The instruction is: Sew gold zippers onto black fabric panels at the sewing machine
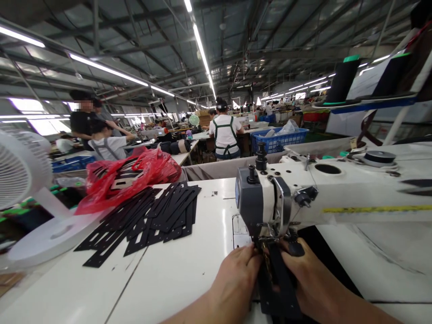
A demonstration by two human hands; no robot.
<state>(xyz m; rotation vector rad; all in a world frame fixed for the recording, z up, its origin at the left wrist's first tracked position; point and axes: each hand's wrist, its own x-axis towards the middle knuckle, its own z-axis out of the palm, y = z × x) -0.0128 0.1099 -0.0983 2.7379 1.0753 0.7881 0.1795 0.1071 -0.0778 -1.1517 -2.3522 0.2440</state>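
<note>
A white and grey sewing machine (259,193) stands at the right of the white table. Under its presser foot lies a black strip piece (278,290), its near end toward me. My left hand (238,274) is at the strip's left side, fingers pressed together close to the needle area. On the strip's right side my right hand (308,270) grips its edge, with the fingertips partly hidden behind the machine's foot parts. A larger black piece (327,256) lies on the table beyond my right hand. Many flat black cut-out pieces (168,211) are piled on the left.
A red plastic bag (135,173) sits behind the pile, and a white fan (56,225) stands at the far left. Scissors (418,186) and a yellow tape measure (374,209) are on the machine's arm. Thread cones (343,81) stand upper right. People sit and stand farther back.
</note>
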